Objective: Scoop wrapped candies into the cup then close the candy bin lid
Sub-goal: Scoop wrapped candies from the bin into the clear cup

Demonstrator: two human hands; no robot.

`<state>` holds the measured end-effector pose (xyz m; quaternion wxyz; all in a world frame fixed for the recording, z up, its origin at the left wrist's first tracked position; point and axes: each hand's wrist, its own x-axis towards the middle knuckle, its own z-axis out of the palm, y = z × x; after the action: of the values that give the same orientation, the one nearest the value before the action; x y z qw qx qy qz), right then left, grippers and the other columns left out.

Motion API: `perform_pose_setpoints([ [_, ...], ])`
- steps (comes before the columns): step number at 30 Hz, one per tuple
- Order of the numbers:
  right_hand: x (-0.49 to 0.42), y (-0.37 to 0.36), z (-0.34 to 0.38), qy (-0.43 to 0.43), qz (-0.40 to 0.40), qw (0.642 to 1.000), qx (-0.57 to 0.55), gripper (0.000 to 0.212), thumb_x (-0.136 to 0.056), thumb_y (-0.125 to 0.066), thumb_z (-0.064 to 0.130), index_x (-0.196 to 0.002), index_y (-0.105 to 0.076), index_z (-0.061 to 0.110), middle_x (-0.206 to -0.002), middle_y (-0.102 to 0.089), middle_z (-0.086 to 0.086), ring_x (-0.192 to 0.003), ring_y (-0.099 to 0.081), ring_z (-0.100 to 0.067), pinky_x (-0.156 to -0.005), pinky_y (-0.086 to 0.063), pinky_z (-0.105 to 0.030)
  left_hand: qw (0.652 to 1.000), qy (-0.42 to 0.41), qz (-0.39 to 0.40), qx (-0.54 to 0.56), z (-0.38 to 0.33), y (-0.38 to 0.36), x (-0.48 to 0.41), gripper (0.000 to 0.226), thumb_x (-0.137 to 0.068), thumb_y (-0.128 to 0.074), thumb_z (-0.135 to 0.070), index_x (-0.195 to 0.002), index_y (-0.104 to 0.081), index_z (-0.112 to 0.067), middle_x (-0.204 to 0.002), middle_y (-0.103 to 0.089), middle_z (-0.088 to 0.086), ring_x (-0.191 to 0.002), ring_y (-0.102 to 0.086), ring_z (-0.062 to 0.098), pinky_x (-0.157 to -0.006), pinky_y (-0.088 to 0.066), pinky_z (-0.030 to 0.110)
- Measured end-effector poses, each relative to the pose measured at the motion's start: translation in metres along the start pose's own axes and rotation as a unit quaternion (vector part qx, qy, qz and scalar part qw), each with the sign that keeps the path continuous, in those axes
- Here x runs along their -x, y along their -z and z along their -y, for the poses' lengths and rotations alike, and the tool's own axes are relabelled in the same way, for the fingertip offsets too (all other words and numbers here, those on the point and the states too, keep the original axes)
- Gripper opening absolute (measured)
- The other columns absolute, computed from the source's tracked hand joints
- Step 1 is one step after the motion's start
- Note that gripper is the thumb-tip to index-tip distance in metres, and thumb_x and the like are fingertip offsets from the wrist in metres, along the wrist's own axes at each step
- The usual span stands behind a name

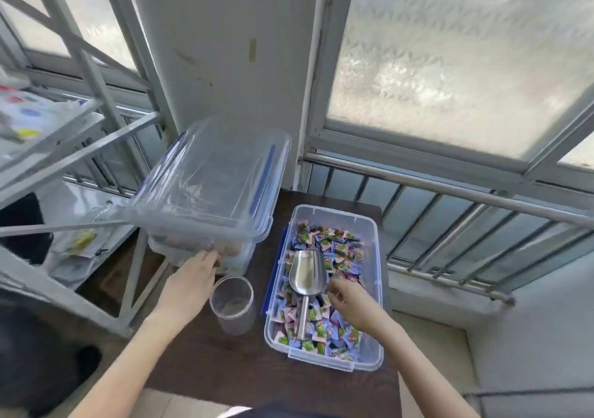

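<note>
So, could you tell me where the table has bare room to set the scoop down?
Bare table runs along the near edge, in front of the cup and left of the candy bin. The far left is crowded by the second bin and left hand.

Frosted windows (450,64), white pillar (225,48), metal railing (450,189), grey rack (80,147), daylight.

I see bright, soft daylight through the frosted windows (450,64); shadows are faint. Wide-angle bending curves the shelf frame (80,147) at left, and everything looks slightly soft.
</note>
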<state>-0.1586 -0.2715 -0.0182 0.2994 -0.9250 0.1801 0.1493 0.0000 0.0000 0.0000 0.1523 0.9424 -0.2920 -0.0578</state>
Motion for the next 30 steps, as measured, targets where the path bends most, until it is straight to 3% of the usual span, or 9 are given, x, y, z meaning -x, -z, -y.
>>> perform_pose_setpoints([
  [3, -0.01, -0.025, -0.003, -0.042, 0.05, 0.998, -0.004, 0.02, -0.097, -0.04, 0.021, -0.093, -0.05, 0.005, -0.083, -0.055, -0.013, -0.063, -0.045, -0.023, -0.059, -0.033, -0.034, 0.999, 0.029, 0.017, -0.022, 0.011, -0.012, 0.008, 0.016, -0.093, -0.048, -0.015, -0.108, -0.052, -0.014, -0.11, -0.057, 0.005, -0.105, -0.057, 0.027, -0.074, -0.053, 0.046],
  [6, -0.021, -0.055, -0.005, -0.083, 0.084, 0.993, -0.001, 0.029, -0.098, -0.041, 0.027, -0.107, -0.051, 0.002, -0.094, -0.06, -0.018, -0.076, -0.055, -0.03, -0.059, -0.035, -0.034, 0.995, 0.058, 0.081, -0.028, 0.024, -0.031, 0.015, 0.03, -0.092, -0.047, -0.01, -0.121, -0.048, -0.016, -0.12, -0.052, 0.006, -0.111, -0.053, 0.027, -0.079, -0.052, 0.045],
  [9, -0.028, -0.081, -0.006, -0.098, 0.099, 0.99, -0.004, 0.031, -0.096, -0.044, 0.035, -0.103, -0.046, 0.006, -0.085, -0.056, -0.008, -0.079, -0.055, -0.028, -0.062, -0.038, -0.035, 0.988, 0.078, 0.13, -0.007, 0.036, -0.051, 0.02, 0.046, -0.084, -0.054, -0.008, -0.127, -0.041, -0.017, -0.124, -0.049, 0.007, -0.11, -0.054, 0.028, -0.082, -0.052, 0.046],
  [12, -0.033, -0.1, -0.002, -0.12, 0.067, 0.989, -0.057, 0.028, -0.093, -0.05, 0.039, -0.091, -0.038, 0.014, -0.072, -0.049, 0.001, -0.075, -0.051, -0.024, -0.057, -0.036, -0.034, 0.974, 0.13, 0.168, 0.085, 0.044, -0.067, 0.023, 0.072, -0.07, -0.073, -0.017, -0.131, -0.036, -0.02, -0.125, -0.05, 0.005, -0.105, -0.059, 0.027, -0.085, -0.052, 0.045],
  [15, -0.041, -0.11, 0.007, -0.152, 0.012, 0.983, -0.104, 0.03, -0.089, -0.055, 0.041, -0.089, -0.037, 0.017, -0.069, -0.047, 0.004, -0.07, -0.052, -0.022, -0.049, -0.033, -0.03, 0.95, 0.182, 0.151, 0.204, 0.046, -0.079, 0.024, 0.099, -0.054, -0.089, -0.019, -0.136, -0.034, -0.018, -0.127, -0.053, 0.008, -0.105, -0.059, 0.026, -0.091, -0.05, 0.041],
  [20, -0.059, -0.116, 0.006, -0.217, 0.007, 0.93, -0.296, 0.017, -0.081, -0.053, 0.016, -0.072, -0.039, 0.012, -0.061, -0.046, -0.006, -0.056, -0.05, -0.023, -0.051, -0.04, -0.034, 0.911, 0.178, 0.112, 0.355, 0.038, -0.09, 0.023, 0.126, -0.036, -0.097, -0.028, -0.142, -0.029, -0.018, -0.136, -0.048, 0.005, -0.117, -0.054, 0.024, -0.098, -0.045, 0.036],
  [23, -0.056, -0.106, 0.005, -0.252, 0.005, 0.9, -0.355, 0.012, -0.083, -0.045, 0.012, -0.073, -0.038, 0.011, -0.059, -0.044, -0.008, -0.047, -0.044, -0.02, -0.05, -0.036, -0.03, 0.906, 0.139, 0.087, 0.39, 0.034, -0.1, 0.018, 0.121, -0.028, -0.094, -0.042, -0.135, -0.038, -0.029, -0.135, -0.047, -0.006, -0.126, -0.046, 0.014, -0.107, -0.036, 0.031],
  [26, -0.047, -0.082, 0.005, -0.259, 0.024, 0.904, -0.339, 0.019, -0.092, -0.036, 0.01, -0.074, -0.033, 0.014, -0.058, -0.033, -0.003, -0.041, -0.032, -0.014, -0.043, -0.027, -0.022, 0.895, 0.131, 0.082, 0.419, 0.022, -0.098, 0.014, 0.099, -0.031, -0.09, -0.035, -0.114, -0.04, -0.05, -0.121, -0.049, -0.023, -0.12, -0.044, 0.008, -0.104, -0.035, 0.029],
  [30, -0.037, -0.054, -0.006, -0.234, 0.043, 0.924, -0.299, 0.026, -0.097, -0.039, 0.026, -0.076, -0.039, 0.011, -0.056, -0.031, 0.0, -0.038, -0.027, -0.011, -0.04, -0.022, -0.019, 0.888, 0.152, 0.063, 0.429, 0.011, -0.105, 0.003, 0.088, -0.048, -0.093, -0.009, -0.115, -0.043, -0.034, -0.119, -0.053, -0.008, -0.118, -0.047, 0.011, -0.098, -0.034, 0.025],
])
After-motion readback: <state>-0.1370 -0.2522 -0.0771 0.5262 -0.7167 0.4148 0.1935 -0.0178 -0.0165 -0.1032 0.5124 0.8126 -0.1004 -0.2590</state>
